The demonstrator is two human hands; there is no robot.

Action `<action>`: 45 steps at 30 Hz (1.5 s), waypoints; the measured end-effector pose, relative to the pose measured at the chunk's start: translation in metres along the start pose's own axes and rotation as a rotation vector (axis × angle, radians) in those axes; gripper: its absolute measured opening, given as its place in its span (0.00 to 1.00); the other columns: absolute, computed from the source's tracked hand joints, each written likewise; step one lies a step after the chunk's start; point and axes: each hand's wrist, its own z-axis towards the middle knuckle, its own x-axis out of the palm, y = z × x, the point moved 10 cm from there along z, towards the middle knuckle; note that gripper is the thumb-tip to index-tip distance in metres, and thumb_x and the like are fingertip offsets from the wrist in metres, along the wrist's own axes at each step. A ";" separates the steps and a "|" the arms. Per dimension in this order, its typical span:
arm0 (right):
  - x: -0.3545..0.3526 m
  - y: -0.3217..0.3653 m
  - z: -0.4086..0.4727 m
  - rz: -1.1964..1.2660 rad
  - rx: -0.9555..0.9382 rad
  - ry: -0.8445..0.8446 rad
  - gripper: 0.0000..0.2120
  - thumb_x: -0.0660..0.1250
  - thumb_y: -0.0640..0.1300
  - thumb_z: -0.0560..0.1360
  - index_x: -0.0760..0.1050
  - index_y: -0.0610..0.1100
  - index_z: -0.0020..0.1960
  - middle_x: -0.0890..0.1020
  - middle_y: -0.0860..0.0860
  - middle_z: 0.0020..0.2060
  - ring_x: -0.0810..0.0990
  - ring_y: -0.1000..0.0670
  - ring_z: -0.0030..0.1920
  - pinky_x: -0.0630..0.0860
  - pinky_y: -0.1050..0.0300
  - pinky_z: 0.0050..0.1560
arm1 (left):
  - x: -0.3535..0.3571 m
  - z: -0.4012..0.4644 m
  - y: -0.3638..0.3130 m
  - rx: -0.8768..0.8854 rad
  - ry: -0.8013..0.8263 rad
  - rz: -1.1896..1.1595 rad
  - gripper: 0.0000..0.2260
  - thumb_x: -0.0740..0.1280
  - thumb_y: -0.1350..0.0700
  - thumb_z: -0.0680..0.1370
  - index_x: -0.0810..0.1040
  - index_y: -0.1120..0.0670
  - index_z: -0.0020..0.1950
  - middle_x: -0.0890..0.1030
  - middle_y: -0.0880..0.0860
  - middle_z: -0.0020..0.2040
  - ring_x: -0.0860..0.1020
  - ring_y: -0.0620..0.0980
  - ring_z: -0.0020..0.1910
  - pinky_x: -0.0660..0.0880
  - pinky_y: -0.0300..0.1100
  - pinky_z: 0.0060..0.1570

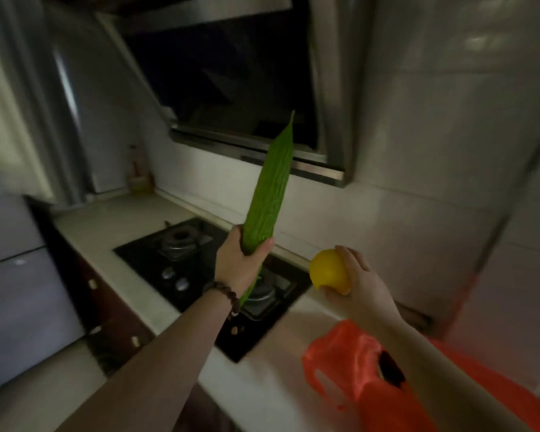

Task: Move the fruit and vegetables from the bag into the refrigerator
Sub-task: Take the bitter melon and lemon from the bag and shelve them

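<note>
My left hand grips a long green bitter gourd near its lower end and holds it upright above the gas stove. My right hand holds a yellow lemon in curled fingers, to the right of the gourd. An orange plastic bag lies on the counter at the lower right, under my right forearm. The grey refrigerator stands at the left edge of the view with its doors closed.
A black gas stove is set into the pale countertop. A steel range hood hangs above it. A bottle stands in the back corner. White tiled wall fills the right side.
</note>
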 end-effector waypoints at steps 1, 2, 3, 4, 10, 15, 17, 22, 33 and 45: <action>0.015 0.022 0.006 0.006 -0.028 0.025 0.40 0.72 0.54 0.69 0.55 0.49 0.74 0.62 0.51 0.71 0.71 0.41 0.64 0.72 0.50 0.55 | -0.027 0.000 0.009 -0.009 -0.035 0.028 0.18 0.71 0.44 0.71 0.74 0.52 0.55 0.80 0.50 0.44 0.79 0.47 0.42 0.76 0.43 0.40; 0.032 0.044 0.012 0.018 -0.050 0.052 0.40 0.72 0.54 0.70 0.55 0.49 0.75 0.62 0.51 0.71 0.70 0.41 0.64 0.71 0.50 0.55 | -0.055 -0.001 0.018 -0.015 -0.069 0.052 0.18 0.71 0.44 0.71 0.73 0.53 0.54 0.80 0.51 0.44 0.79 0.47 0.42 0.76 0.44 0.40; 0.048 0.066 0.017 0.035 -0.068 0.078 0.40 0.72 0.55 0.70 0.54 0.50 0.75 0.62 0.51 0.71 0.69 0.41 0.65 0.71 0.50 0.57 | -0.081 -0.004 0.026 -0.021 -0.099 0.070 0.18 0.71 0.44 0.71 0.73 0.53 0.54 0.79 0.51 0.43 0.78 0.48 0.41 0.76 0.46 0.40; 0.063 0.089 0.022 0.051 -0.090 0.097 0.41 0.72 0.55 0.69 0.54 0.50 0.75 0.62 0.51 0.72 0.69 0.42 0.66 0.71 0.49 0.58 | -0.108 -0.006 0.035 -0.030 -0.129 0.083 0.17 0.71 0.44 0.72 0.73 0.53 0.53 0.79 0.52 0.42 0.78 0.49 0.40 0.76 0.47 0.39; 0.160 0.238 0.034 0.125 -0.276 0.220 0.41 0.70 0.58 0.69 0.53 0.50 0.75 0.60 0.49 0.72 0.66 0.42 0.67 0.72 0.45 0.61 | -0.280 -0.033 0.082 -0.093 -0.334 0.186 0.15 0.70 0.44 0.72 0.72 0.51 0.51 0.77 0.51 0.37 0.76 0.48 0.33 0.72 0.42 0.30; 0.222 0.359 0.030 0.230 -0.421 0.295 0.39 0.69 0.57 0.71 0.53 0.51 0.75 0.58 0.50 0.73 0.65 0.44 0.68 0.71 0.49 0.61 | -0.406 -0.061 0.103 -0.146 -0.521 0.205 0.12 0.69 0.45 0.73 0.73 0.50 0.50 0.78 0.51 0.37 0.76 0.49 0.33 0.69 0.39 0.29; 0.240 0.400 0.029 0.263 -0.457 0.311 0.39 0.70 0.56 0.71 0.53 0.51 0.75 0.59 0.49 0.72 0.66 0.44 0.67 0.72 0.48 0.60 | -0.448 -0.069 0.110 -0.169 -0.592 0.205 0.12 0.70 0.45 0.73 0.73 0.50 0.49 0.78 0.51 0.37 0.77 0.50 0.34 0.70 0.39 0.29; 0.282 0.485 0.039 0.283 -0.555 0.312 0.39 0.71 0.56 0.70 0.56 0.50 0.74 0.64 0.49 0.70 0.69 0.44 0.64 0.72 0.50 0.57 | -0.534 -0.075 0.121 -0.193 -0.734 0.279 0.11 0.70 0.47 0.73 0.72 0.52 0.47 0.78 0.54 0.38 0.77 0.52 0.33 0.71 0.35 0.27; 0.402 0.628 0.151 0.313 -0.711 0.318 0.37 0.72 0.54 0.70 0.58 0.50 0.73 0.65 0.48 0.68 0.67 0.44 0.64 0.69 0.54 0.53 | -0.664 0.018 0.195 -0.234 -0.877 0.347 0.13 0.70 0.47 0.73 0.72 0.53 0.48 0.78 0.54 0.38 0.75 0.48 0.31 0.72 0.36 0.27; 0.534 0.795 0.332 0.359 -0.804 0.340 0.36 0.72 0.54 0.69 0.60 0.47 0.72 0.66 0.46 0.67 0.68 0.41 0.62 0.72 0.49 0.55 | -0.795 0.204 0.267 -0.269 -0.960 0.416 0.12 0.70 0.48 0.73 0.73 0.53 0.49 0.78 0.50 0.38 0.75 0.44 0.32 0.68 0.29 0.25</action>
